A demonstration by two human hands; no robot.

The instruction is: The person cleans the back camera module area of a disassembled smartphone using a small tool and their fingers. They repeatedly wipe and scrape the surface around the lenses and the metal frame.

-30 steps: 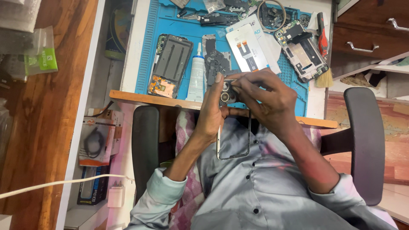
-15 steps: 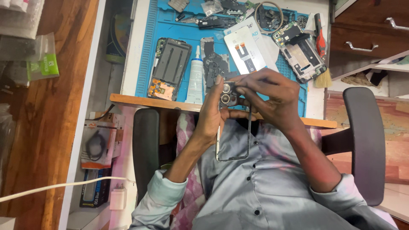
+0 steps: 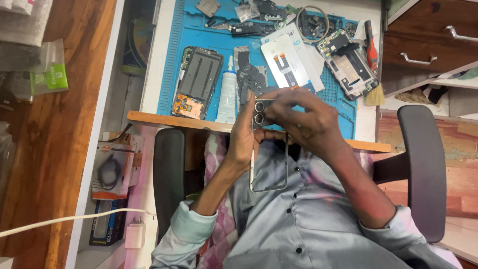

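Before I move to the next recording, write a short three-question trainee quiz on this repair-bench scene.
1. True or false: the left hand and right hand both hold the thin phone frame with twin camera rings.
2. What stands directly left of the hands on the blue ribbed work mat? A) white glue tube with a pointed nozzle B) red-handled screwdriver C) pale-bristled brush
3. Fill in: the opened black phone body with orange flex parts lies on the ____ part of the mat in the picture.

Key: 1 true; 2 A, the white glue tube; 3 left.
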